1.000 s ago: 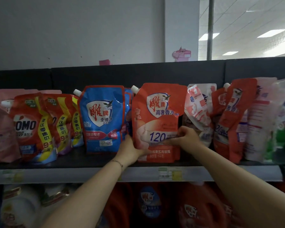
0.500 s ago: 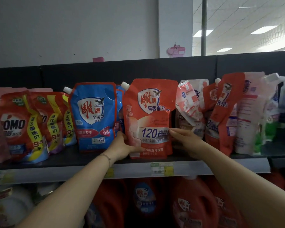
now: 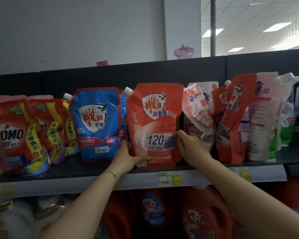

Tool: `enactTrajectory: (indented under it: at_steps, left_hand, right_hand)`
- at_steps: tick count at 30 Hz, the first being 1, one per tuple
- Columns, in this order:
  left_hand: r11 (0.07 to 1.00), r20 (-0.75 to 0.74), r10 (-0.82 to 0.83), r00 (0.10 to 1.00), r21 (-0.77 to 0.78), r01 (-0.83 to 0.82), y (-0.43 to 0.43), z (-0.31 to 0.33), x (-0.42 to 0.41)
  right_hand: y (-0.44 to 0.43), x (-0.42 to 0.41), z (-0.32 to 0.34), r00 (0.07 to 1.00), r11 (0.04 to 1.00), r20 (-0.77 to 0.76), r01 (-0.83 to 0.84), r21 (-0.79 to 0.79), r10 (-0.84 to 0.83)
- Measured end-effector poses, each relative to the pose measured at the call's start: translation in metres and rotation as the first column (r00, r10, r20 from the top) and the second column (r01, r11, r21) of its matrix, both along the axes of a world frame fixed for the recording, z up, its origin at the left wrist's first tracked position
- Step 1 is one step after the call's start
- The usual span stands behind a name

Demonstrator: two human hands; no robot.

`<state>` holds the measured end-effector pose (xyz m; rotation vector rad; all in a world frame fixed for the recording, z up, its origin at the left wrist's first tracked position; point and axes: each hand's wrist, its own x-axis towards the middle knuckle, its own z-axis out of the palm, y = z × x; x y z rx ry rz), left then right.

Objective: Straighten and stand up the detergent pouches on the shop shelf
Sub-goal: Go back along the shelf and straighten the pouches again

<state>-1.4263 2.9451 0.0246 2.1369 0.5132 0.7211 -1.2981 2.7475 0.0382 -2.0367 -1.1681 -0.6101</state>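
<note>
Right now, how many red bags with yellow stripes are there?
3, all left of the blue pouch: one in front, a second right of it, a third partly covered. Others may hide behind.

A pale grey plastered wall (image 3: 76,31) fills the upper left and meets a white square pillar (image 3: 182,26). Right of the pillar stands a grey vertical metal pole (image 3: 213,26). Behind it runs a white tiled suspended ceiling (image 3: 248,12) with lit rectangular light panels (image 3: 277,27). A pink paper tag (image 3: 184,51) shows just above the shelving's black back panel (image 3: 145,73). The black shelf board (image 3: 76,168) carries a grey price rail (image 3: 59,185) along its front edge. The tier below lies in shadow.
</note>
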Motion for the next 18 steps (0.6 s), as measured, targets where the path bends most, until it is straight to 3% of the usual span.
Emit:
enactTrajectory:
  at_steps: [3,8,12,15,18]
  left_hand:
    - [1.0,0.015,0.004,1.0,0.003,-0.004,-0.002,0.001,0.0]
    - [1.0,0.003,-0.004,1.0,-0.02,0.005,-0.001,0.001,0.001]
    - [1.0,0.009,0.011,1.0,-0.025,-0.011,0.001,-0.001,0.002]
    - [1.0,0.014,0.018,1.0,-0.021,-0.018,0.0,-0.001,0.003]
    - [0.999,0.02,0.026,0.999,-0.027,-0.025,0.0,-0.002,0.003]
  right_hand:
    - [0.003,0.002,0.003,0.978,0.988,-0.188,-0.061,0.141,0.088]
    - [0.011,0.006,0.006,0.914,0.971,-0.402,0.045,0.234,0.054]
    - [0.016,0.011,-0.002,0.723,0.914,-0.661,0.106,0.392,0.2]
    - [0.017,0.015,-0.006,0.614,0.873,-0.732,0.138,0.468,0.295]
    - [0.018,0.016,-0.007,0.608,0.863,-0.734,0.153,0.481,0.301]
